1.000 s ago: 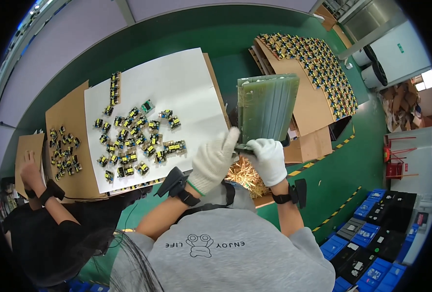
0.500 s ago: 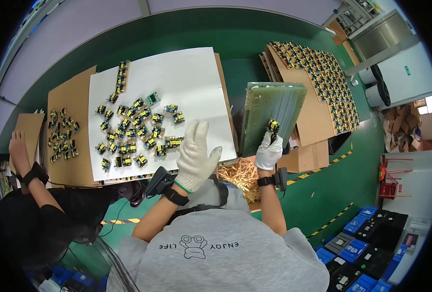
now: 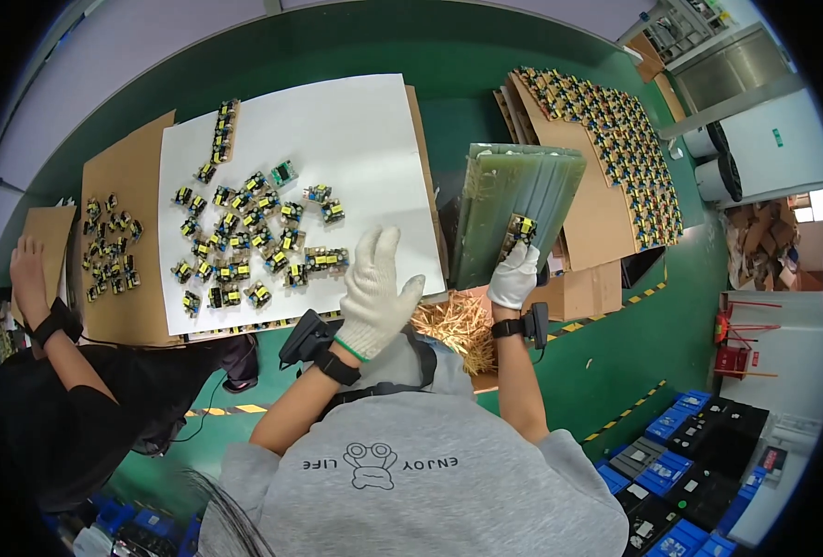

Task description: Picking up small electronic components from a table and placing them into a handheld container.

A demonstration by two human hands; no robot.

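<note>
The right hand point(image 3: 514, 276), in a white glove, pinches a small yellow component point(image 3: 523, 227) between its fingertips, just in front of the stack of green boards point(image 3: 514, 209); the hand hides the lower part of the component. Left of the stack, the left hand point(image 3: 374, 292) is empty with fingers spread wide over the white sheet point(image 3: 337, 139). Compared with before, this hand is further from the stack and the component sits slightly lower against it.

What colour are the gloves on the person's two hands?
White knit gloves, on the left hand with a green cuff edge and the right hand; head view.
</note>
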